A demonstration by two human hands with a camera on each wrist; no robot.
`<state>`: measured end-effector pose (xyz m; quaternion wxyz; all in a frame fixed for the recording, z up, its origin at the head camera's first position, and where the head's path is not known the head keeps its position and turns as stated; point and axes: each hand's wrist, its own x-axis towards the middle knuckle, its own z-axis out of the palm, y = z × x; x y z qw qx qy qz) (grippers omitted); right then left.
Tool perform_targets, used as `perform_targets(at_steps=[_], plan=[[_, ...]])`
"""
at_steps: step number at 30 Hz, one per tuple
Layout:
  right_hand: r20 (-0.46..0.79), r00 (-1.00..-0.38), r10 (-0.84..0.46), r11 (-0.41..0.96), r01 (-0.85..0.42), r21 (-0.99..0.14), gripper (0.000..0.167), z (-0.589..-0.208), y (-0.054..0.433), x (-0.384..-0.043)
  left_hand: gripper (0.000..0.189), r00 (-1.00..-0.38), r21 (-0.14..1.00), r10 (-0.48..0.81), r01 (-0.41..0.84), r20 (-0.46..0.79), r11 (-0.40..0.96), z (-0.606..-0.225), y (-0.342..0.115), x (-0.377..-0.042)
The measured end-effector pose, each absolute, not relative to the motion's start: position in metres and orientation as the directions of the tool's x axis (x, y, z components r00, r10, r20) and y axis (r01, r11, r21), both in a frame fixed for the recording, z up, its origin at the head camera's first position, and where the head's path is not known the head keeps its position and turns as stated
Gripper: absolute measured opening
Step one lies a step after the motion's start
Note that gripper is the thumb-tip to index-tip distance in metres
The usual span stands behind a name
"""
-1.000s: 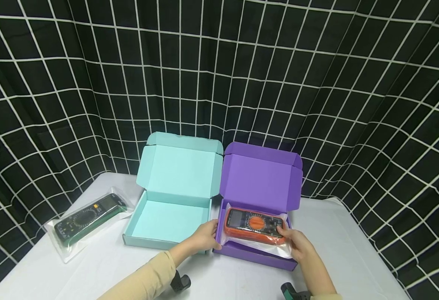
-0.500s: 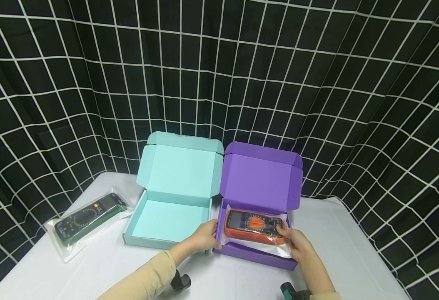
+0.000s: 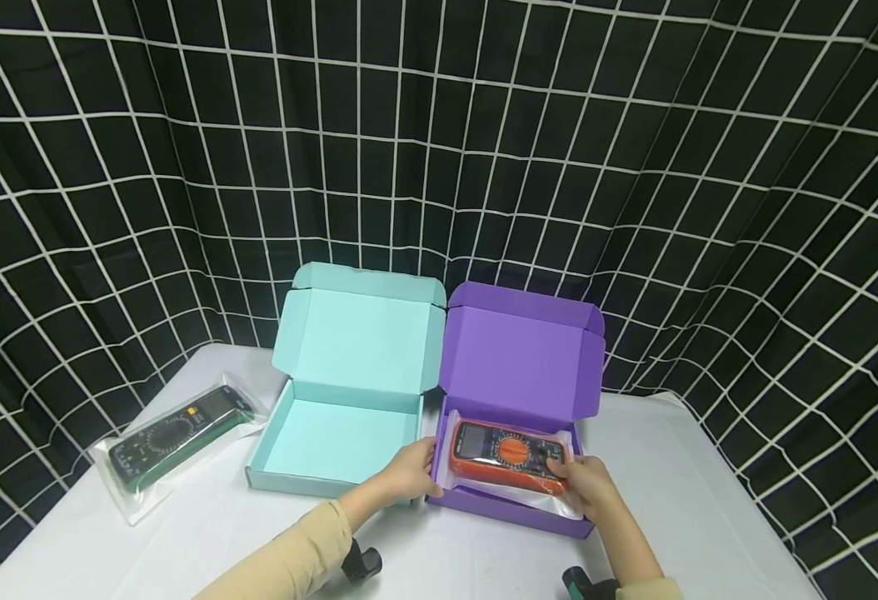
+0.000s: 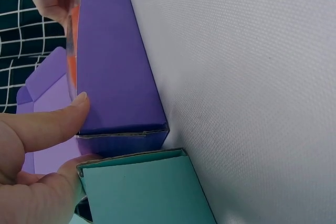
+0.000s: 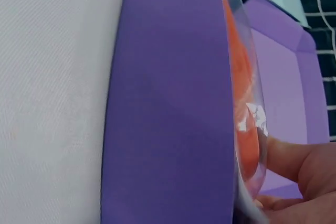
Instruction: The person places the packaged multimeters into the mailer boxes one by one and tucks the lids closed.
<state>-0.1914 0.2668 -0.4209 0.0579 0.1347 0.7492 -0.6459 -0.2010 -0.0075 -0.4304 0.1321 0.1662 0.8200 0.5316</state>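
Observation:
In the head view an orange-and-black multimeter [image 3: 514,452], sealed in a clear plastic bag, sits in the opening of a purple box [image 3: 510,510]. My right hand [image 3: 589,485] grips the bagged meter at its right end, thumb on top. In the right wrist view the meter's orange edge [image 5: 241,77] shows just over the box's front wall [image 5: 170,98]. My left hand [image 3: 409,472] pinches the left wall of the purple box near its front corner. The left wrist view shows the left thumb [image 4: 58,127] against that box, with the other fingers between the two boxes.
A mint-green box [image 3: 341,437] with its lid raised stands left of the purple one, its inside bare. Farther left lies a bagged black-and-green multimeter [image 3: 177,437] on the white table [image 3: 484,567]. A black curtain [image 3: 439,150] with white grid lines hangs behind.
The orange multimeter has shifted slightly down and its near side sits a little lower in the purple box. My right thumb has slid a bit left. The left hand stays put.

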Motion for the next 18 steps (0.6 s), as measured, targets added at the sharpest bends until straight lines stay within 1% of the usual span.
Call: perform_targets(at_steps=[3,7,11,14,18], plan=[[-0.23,-0.951,0.209,0.218,0.274,-0.937,0.036,-0.421,0.263,-0.192,0.081,-0.911,0.918,0.411,0.13,-0.039,0.375,-0.431,-0.008,-0.201],[-0.174,-0.932,0.319,0.353,0.287,-0.89,0.039,-0.421,0.258,-0.191,0.081,-0.911,0.918,0.411,0.132,-0.036,0.373,-0.432,-0.007,-0.201],[-0.104,-0.924,0.369,0.464,0.28,-0.84,0.038,-0.424,0.254,-0.191,0.081,-0.91,0.92,0.413,0.132,-0.034,0.368,-0.43,-0.007,-0.201],[-0.085,-0.921,0.38,0.483,0.276,-0.831,0.038,-0.426,0.253,-0.192,0.081,-0.911,0.92,0.411,0.128,-0.04,0.371,-0.429,-0.007,-0.2],[-0.102,-0.918,0.382,0.443,0.279,-0.852,0.042,-0.429,0.252,-0.194,0.081,-0.912,0.92,0.408,0.121,-0.045,0.373,-0.429,-0.008,-0.2]])
